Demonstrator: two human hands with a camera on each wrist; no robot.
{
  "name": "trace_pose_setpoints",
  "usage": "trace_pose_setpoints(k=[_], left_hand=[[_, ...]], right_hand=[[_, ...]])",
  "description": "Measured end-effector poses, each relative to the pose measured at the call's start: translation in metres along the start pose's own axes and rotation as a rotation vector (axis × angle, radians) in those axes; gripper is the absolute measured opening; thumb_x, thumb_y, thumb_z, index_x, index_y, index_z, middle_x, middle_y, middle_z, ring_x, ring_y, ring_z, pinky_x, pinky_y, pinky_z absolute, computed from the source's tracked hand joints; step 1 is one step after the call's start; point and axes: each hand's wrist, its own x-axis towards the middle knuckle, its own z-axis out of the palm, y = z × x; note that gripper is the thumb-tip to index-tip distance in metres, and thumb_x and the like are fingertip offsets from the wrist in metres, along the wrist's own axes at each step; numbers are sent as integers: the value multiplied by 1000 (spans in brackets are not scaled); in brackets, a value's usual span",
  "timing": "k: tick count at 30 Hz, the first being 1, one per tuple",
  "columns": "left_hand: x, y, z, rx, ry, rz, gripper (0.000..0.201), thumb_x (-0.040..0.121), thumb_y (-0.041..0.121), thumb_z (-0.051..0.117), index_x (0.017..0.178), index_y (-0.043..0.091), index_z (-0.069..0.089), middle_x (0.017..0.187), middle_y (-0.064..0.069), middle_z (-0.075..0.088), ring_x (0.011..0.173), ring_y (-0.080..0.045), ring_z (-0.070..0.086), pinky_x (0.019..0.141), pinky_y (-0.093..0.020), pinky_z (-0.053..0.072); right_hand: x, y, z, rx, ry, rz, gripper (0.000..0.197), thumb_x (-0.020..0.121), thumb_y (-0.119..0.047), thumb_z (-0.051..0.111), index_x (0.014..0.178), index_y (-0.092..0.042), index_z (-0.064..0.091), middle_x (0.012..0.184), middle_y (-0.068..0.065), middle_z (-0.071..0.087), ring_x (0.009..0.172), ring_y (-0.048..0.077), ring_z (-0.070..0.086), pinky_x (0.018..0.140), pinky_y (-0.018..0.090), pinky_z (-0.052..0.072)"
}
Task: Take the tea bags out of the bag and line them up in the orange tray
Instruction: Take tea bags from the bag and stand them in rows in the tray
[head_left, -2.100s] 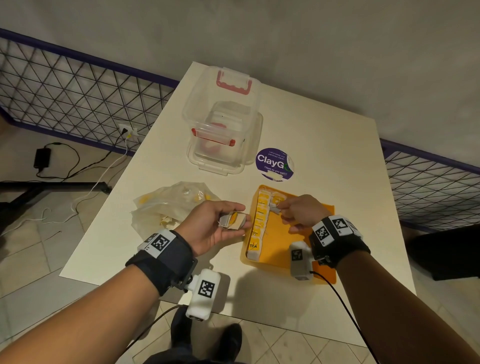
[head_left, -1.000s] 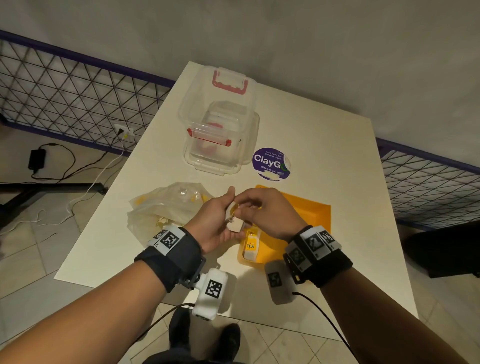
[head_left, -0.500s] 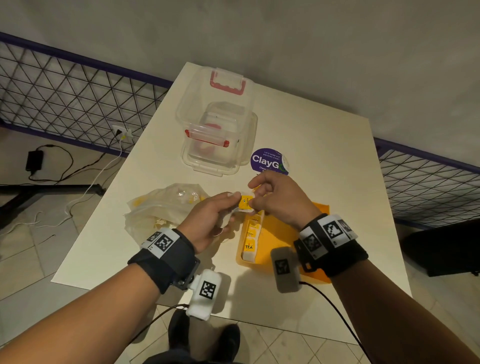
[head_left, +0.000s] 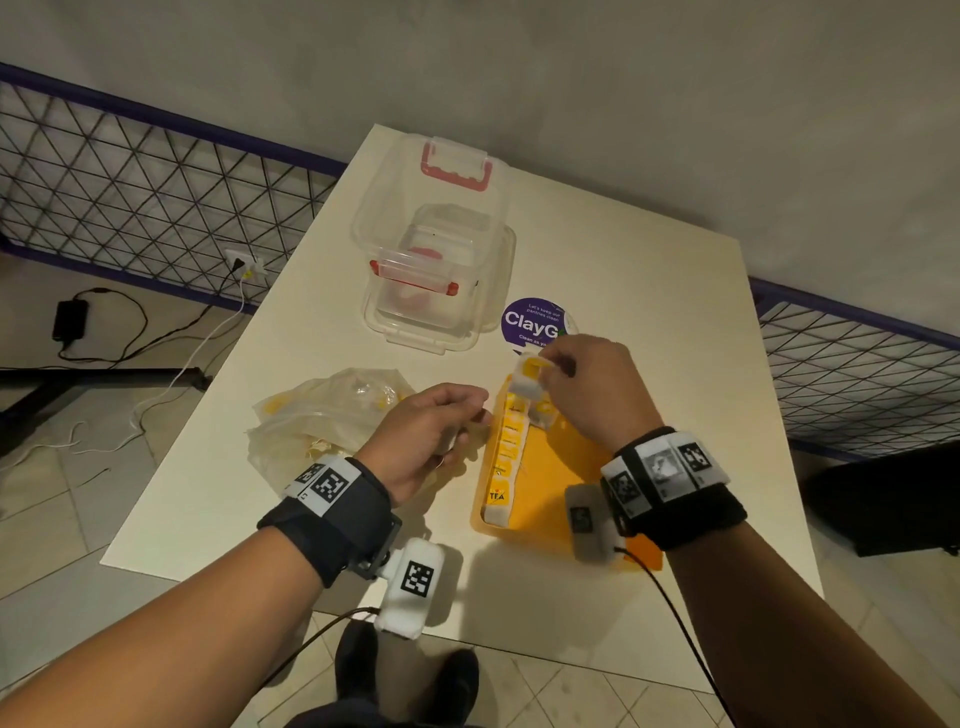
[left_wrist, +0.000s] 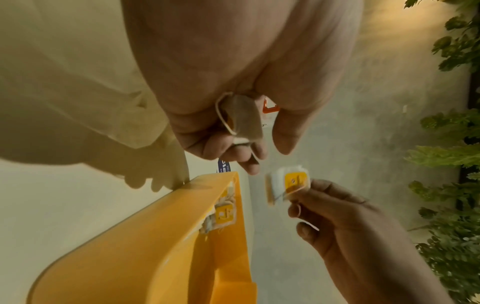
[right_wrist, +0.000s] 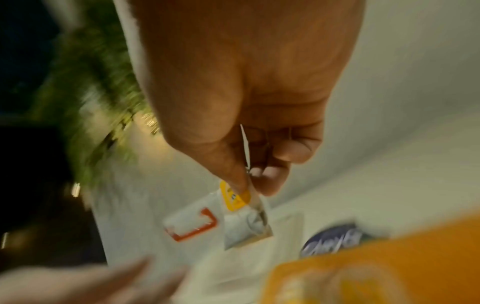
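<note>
The right hand (head_left: 587, 384) pinches one tea bag (head_left: 527, 376) by its yellow tag, thumb and fingers closed on it, the bag hanging clear of the counter (head_left: 649, 291). Directly below and toward the person from this grip runs the row of tea bags (head_left: 506, 452) along the left wall of the orange tray (head_left: 550, 488), its long axis pointing away from the person. The row's far end is nearest this grip. The left hand (head_left: 426, 436), beside the plastic bag (head_left: 322, 421), curls around a spare tea bag (left_wrist: 244, 119).

The head view looks down from above the table (head_left: 649, 291). The 2 wrist views look close along each hand, the right one blurred. All 3 share the orange tray (head_left: 558, 470).
</note>
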Motion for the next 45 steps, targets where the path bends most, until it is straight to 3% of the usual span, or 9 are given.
trace_pose_setpoints(k=[3,10,14,20,30,34,39,43,45], left_hand=[[-1,-2,-1,-2,-2,-21,21,96,19,60,113,10,68,98,-7,70,64,-10,51,52,-22,35],[-2,-2,0,16,-11,-37,22,96,19,60,113,7,68,99,-8,71,64,-11,52,53,-24,35],[-1,-3,0,39,-18,-48,23,95,21,61,113,8,68,100,-8,72,66,-11,53,54,-25,36],[-3,-6,-1,36,-27,-63,26,95,21,60,116,6,67,100,-8,71,66,-11,54,54,-25,36],[-5,-8,-3,49,-23,-72,24,96,23,59,113,8,68,100,-8,72,70,-13,54,53,-25,37],[-5,-6,-3,2,-31,-88,26,97,21,56,115,5,66,99,-9,70,70,-14,54,51,-25,38],[-5,-1,-1,-148,-61,-147,30,101,28,49,112,5,64,95,-10,67,75,-19,63,54,-25,48],[-5,4,2,-288,-64,-193,27,98,19,50,113,0,62,104,-23,66,88,-31,67,62,-31,57],[-3,5,2,-312,-76,-204,28,100,22,47,114,1,59,108,-26,63,89,-33,66,62,-32,57]], right_hand=[[2,14,-8,-151,-21,19,15,93,-21,63,98,-13,75,100,8,72,93,25,65,79,35,54],[0,46,1,-76,-224,278,16,84,-4,62,78,-18,68,81,3,68,79,18,62,58,23,41],[-4,58,18,183,-312,438,15,87,-2,65,82,-16,66,74,22,74,62,22,67,55,27,52],[2,65,33,312,-279,505,10,91,-3,65,98,-9,67,74,23,73,55,21,67,52,27,55],[8,67,39,422,-145,581,11,87,-1,71,91,9,69,76,28,72,50,22,66,50,26,56],[10,68,41,425,-134,618,12,86,-2,71,88,10,68,76,27,72,58,27,69,64,35,61],[7,68,39,350,-107,572,15,85,-8,72,74,0,67,66,18,70,41,11,60,45,17,47],[7,64,32,222,-197,525,15,81,-11,70,69,-4,64,65,15,63,61,23,60,62,33,48],[7,57,25,-24,-184,438,15,84,-19,69,82,-5,67,82,9,65,80,24,62,73,33,48]])
